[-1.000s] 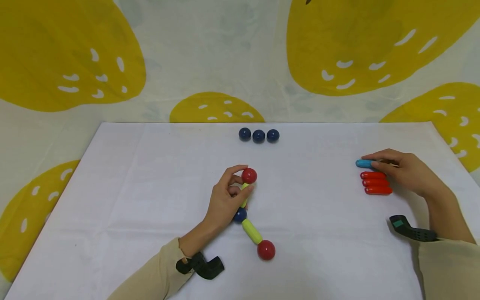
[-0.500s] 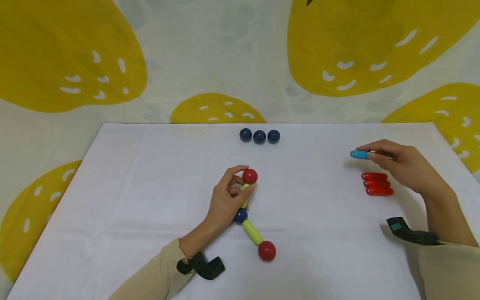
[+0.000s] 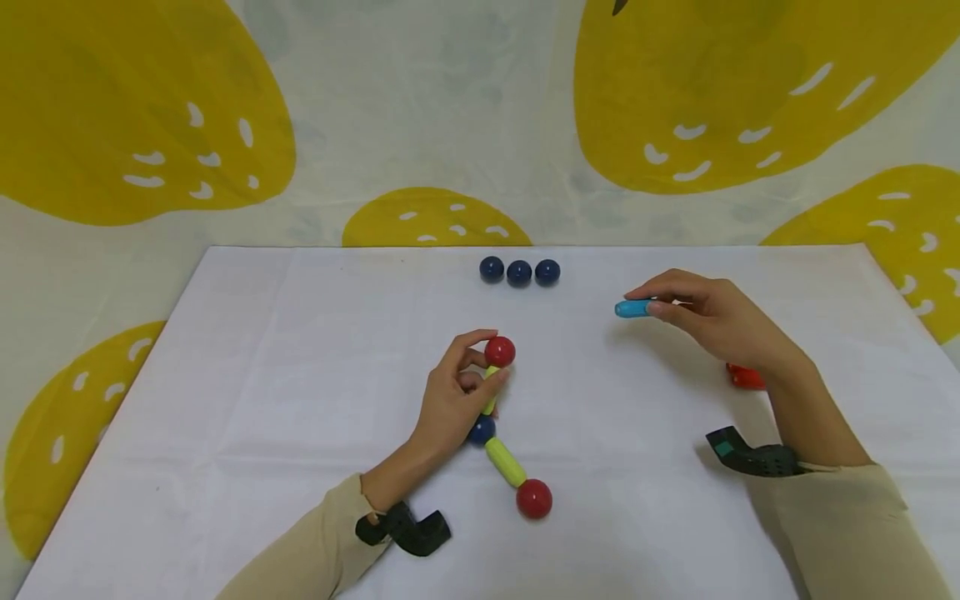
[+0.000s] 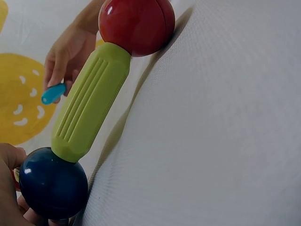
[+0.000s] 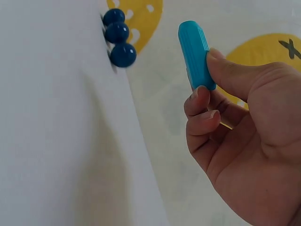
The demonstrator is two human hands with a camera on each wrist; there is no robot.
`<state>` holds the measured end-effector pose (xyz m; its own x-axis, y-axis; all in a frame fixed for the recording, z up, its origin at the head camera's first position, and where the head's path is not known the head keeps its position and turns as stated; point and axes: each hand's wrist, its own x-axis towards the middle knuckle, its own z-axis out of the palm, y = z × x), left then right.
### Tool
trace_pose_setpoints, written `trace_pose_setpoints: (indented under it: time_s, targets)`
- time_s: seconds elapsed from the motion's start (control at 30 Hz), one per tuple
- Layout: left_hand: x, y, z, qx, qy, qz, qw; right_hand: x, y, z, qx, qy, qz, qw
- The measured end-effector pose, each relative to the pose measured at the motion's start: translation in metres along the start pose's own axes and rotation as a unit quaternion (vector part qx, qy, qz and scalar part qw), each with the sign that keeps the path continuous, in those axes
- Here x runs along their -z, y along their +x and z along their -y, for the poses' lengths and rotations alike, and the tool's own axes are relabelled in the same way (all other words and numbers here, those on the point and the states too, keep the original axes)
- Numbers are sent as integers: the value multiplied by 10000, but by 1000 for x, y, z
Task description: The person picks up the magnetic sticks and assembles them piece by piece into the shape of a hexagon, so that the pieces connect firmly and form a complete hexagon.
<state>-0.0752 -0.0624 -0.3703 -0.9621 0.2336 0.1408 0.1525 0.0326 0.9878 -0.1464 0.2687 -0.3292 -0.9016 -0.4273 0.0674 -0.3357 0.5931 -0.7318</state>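
Behind everything, I see a big pale cloth with bright yellow shapes, and it is all I can see of the room. Before it is my white tabletop, flat with a few soft creases, so round things might roll. My right arm reaches over it, and the right grip is up off it, thumb and fingers pinching. Near the middle, my left grip has its thumb and fingers curled round one end of a bent chain: two red balls on the ends, two green sticks, and one blue ball between the sticks. I guess it is stiff but could pop apart at the joins, so I'd hold a stick close to a ball. Red sticks lie partly hidden by my arm. Three dark blue balls sit close together near the back edge. The light blue stick is in the right grip, above the tabletop. It looks light, hard and a bit slick; I'd pinch its grooved middle.
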Motion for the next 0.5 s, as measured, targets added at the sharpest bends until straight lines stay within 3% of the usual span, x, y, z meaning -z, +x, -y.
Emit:
trace_pose_setpoints:
  time_s: [0.27,0.5]
  targets:
    - [0,0,-1,-14,19,43,10000,-28,18,13,273,428,329,9982]
    - [0,0,-1,12,37,38,10000,-46,29,22,462,452,466,9968]
